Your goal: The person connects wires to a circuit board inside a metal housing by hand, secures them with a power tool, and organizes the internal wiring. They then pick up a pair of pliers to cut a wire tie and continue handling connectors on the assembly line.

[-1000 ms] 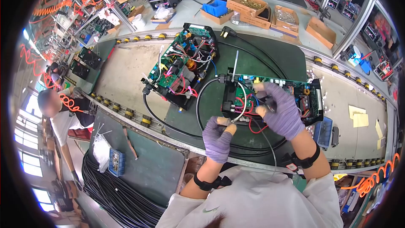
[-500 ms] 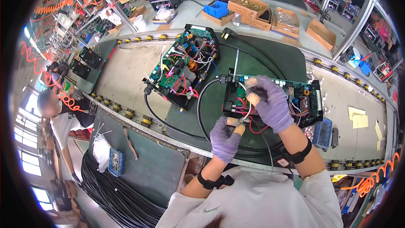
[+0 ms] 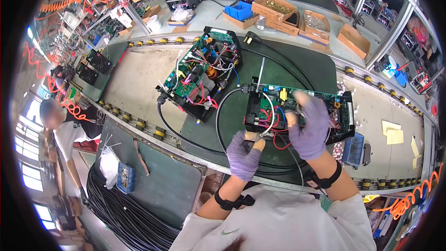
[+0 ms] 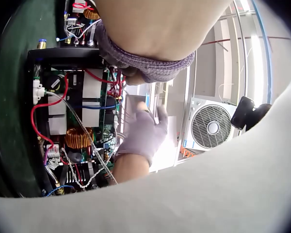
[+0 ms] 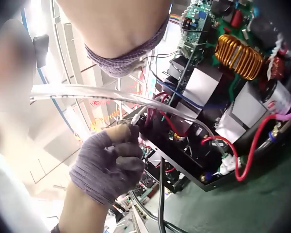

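Note:
An opened black-cased electronic unit with green circuit boards lies in front of me. At its near left edge my left hand pinches the end of a white-sleeved wire between thumb and forefinger. That wire curves up toward the cable gland at the case's left end. My right hand hovers over the boards with fingers and thumb apart. In the left wrist view the right hand shows nothing between its fingers. Red wires and a clear tube run near the hands in the right wrist view.
A second opened unit stands to the left, its black power cable looping along the mat. Cardboard boxes of small parts line the far shelf. A blue bin sits at right. Black cables lie coiled at lower left, near another person.
My right hand first moved left to the wire near my left hand, then drew back right with its fingers spread. My left hand shifted slightly right and still pinches the wire end.

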Tool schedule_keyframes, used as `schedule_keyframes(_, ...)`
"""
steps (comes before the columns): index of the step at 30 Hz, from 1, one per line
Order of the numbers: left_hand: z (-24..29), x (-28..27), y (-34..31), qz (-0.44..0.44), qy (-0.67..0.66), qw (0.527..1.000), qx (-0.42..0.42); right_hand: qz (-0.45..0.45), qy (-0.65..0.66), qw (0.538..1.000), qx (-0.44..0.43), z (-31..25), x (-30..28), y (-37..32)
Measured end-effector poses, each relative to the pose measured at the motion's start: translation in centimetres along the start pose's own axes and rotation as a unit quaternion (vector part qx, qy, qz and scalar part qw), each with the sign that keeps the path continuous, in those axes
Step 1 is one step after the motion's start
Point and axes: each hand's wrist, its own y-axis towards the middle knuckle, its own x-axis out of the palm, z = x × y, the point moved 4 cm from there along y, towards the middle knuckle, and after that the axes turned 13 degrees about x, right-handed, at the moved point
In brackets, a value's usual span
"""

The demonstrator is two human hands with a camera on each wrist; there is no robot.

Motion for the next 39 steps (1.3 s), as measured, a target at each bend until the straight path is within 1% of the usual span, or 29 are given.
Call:
schedule_keyframes(1,0.2,-0.1,0.0,0.001,0.005,1.0,0.015,0.108,-0.015,0.993,-0.038,-0.4,-0.9,-0.8)
schedule_keyframes(3,0.4,-0.3,0.1,-0.003,0.011,1.0,0.019,-0.042,0.033,0.99,-0.134,-0.8,-0.6,-2.3)
schedule_keyframes(4,0.4,-0.4,0.1,-0.003,0.015,1.0,0.021,-0.117,0.058,0.975,-0.181,-1.2,-0.4,-2.7)
schedule_keyframes(5,0.5,-0.6,0.1,-0.008,0.025,0.999,0.023,-0.12,-0.038,0.978,-0.168,-1.9,0.5,-3.1)
schedule_keyframes(7,0.5,-0.7,0.1,-0.02,0.045,0.998,0.028,-0.188,-0.054,0.974,-0.115,-0.6,2.0,-3.3)
schedule_keyframes(8,0.6,-0.6,0.2,-0.013,0.042,0.998,0.034,-0.221,-0.061,0.969,-0.089,0.1,2.8,-3.4)
schedule_keyframes(10,0.7,-0.4,0.3,0.004,0.036,0.998,0.047,-0.215,-0.08,0.969,-0.095,0.6,3.2,-3.3)
schedule_keyframes(13,0.1,-0.5,0.0,0.007,0.029,0.999,0.015,-0.212,-0.074,0.967,-0.118,0.9,3.6,-3.2)
schedule_keyframes(15,0.1,-0.2,0.1,0.023,0.02,0.999,0.017,-0.218,-0.075,0.964,-0.135,0.9,3.7,-3.0)
schedule_keyframes(16,0.0,-0.1,0.1,0.031,0.014,0.999,0.018,-0.218,-0.078,0.964,-0.129,0.9,3.6,-2.7)
schedule_keyframes(18,0.1,-0.6,0.2,0.043,0.129,0.985,0.102,-0.218,-0.083,0.965,-0.116,0.5,3.1,-2.0)
schedule_keyframes(19,0.3,-0.8,0.2,0.049,0.186,0.971,0.144,-0.224,-0.089,0.964,-0.116,0.4,3.1,-1.8)
schedule_keyframes(22,1.8,-0.3,1.4,0.014,0.367,0.904,0.22,-0.232,-0.09,0.962,-0.112,0.2,3.2,-1.4)
schedule_keyframes(23,1.4,-0.6,1.6,0.002,0.373,0.909,0.188,-0.227,-0.08,0.964,-0.112,0.1,3.2,-1.2)
schedule_keyframes(26,0.1,-1.2,2.2,0.013,0.335,0.921,0.197,-0.236,-0.087,0.963,-0.097,0.0,3.5,-1.3)
schedule_keyframes(29,-0.4,-1.3,2.3,-0.01,0.35,0.919,0.183,-0.245,-0.094,0.962,-0.081,-0.2,3.7,-1.5)
schedule_keyframes(32,-0.2,-1.0,2.2,-0.014,0.367,0.908,0.203,-0.244,-0.094,0.961,-0.086,-0.2,3.7,-1.4)
schedule_keyframes(36,-0.1,-1.4,2.2,-0.024,0.346,0.917,0.195,-0.246,-0.101,0.96,-0.088,-0.4,3.7,-1.2)
schedule_keyframes(39,0.1,-1.3,2.4,-0.033,0.356,0.91,0.211,-0.279,-0.096,0.954,-0.059,-0.4,3.9,-1.1)
